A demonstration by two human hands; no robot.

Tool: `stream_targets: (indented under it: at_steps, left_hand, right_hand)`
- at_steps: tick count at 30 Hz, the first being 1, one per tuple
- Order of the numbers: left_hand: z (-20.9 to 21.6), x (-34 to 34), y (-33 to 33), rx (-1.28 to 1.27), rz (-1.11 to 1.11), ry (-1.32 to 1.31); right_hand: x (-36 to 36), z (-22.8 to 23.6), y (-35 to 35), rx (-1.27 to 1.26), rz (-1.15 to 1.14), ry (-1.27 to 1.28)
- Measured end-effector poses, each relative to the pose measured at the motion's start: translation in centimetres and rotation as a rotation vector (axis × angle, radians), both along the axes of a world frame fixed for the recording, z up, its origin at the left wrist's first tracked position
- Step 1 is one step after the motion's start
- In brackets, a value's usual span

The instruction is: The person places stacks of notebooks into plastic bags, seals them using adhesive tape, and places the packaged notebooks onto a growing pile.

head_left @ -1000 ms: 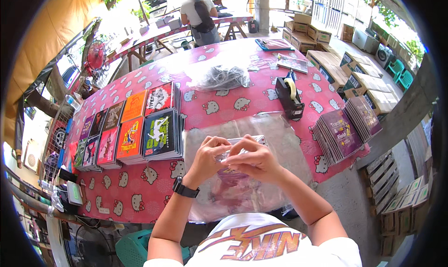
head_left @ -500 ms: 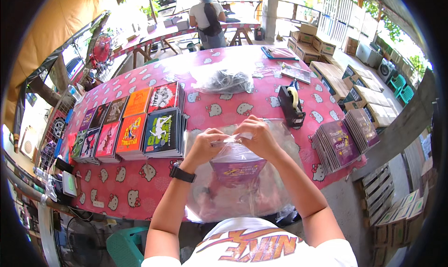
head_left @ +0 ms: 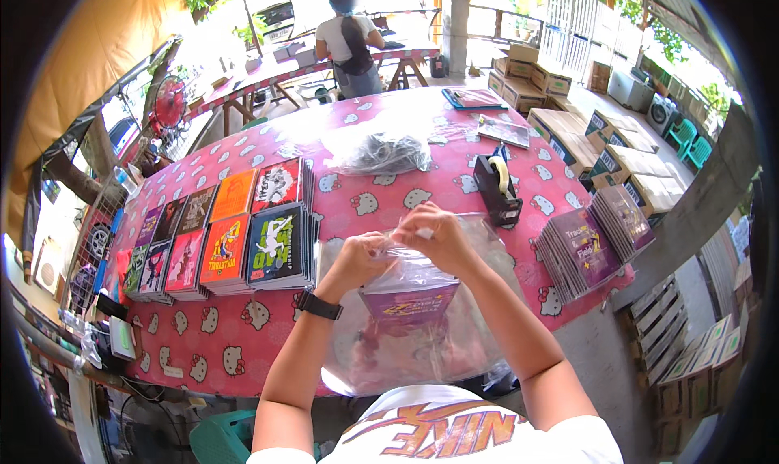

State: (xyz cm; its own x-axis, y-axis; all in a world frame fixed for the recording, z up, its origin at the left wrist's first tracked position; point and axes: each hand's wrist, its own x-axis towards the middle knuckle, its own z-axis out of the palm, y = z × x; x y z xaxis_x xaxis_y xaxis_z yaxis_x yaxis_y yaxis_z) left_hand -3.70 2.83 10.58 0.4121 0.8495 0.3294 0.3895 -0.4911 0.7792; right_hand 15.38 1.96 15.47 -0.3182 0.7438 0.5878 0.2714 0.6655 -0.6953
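Note:
A clear plastic bag (head_left: pixel 412 274) with a purple book (head_left: pixel 411 303) in it stands in front of me on a transparent sheet (head_left: pixel 365 358). At the bag's upper left, my left hand (head_left: pixel 363 259) pinches the gathered plastic. My right hand (head_left: pixel 436 235) is curled over the top of the bag, its fingertips closed on the plastic close to the left hand. How many books the bag holds is hard to make out through the glare.
Stacks of colourful books (head_left: pixel 225 249) stand to the left, purple book stacks (head_left: pixel 578 253) to the right. Beyond my hands are a black tape dispenser (head_left: pixel 497 190) and a heap of plastic bags (head_left: pixel 381 152). Cardboard boxes (head_left: pixel 629 168) sit off the right side; a person (head_left: pixel 350 46) stands at a far table.
My right hand has lifted slightly and its fingers have curled more at the bag's top. The left hand keeps its pinch. The whole view has shifted a little.

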Motion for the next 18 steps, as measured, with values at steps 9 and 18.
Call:
stream_targets:
  at_steps: [9,18]
  left_hand:
    - [2.1,1.3,0.7,-0.189,-0.116,-0.387]
    - [2.0,-0.5,-2.0,0.117,-0.016,0.060]
  right_hand:
    - [4.3,-1.9,0.7,-0.293,0.008,-0.125]
    - [4.7,-3.5,-0.1,-0.221,0.247,-0.343]
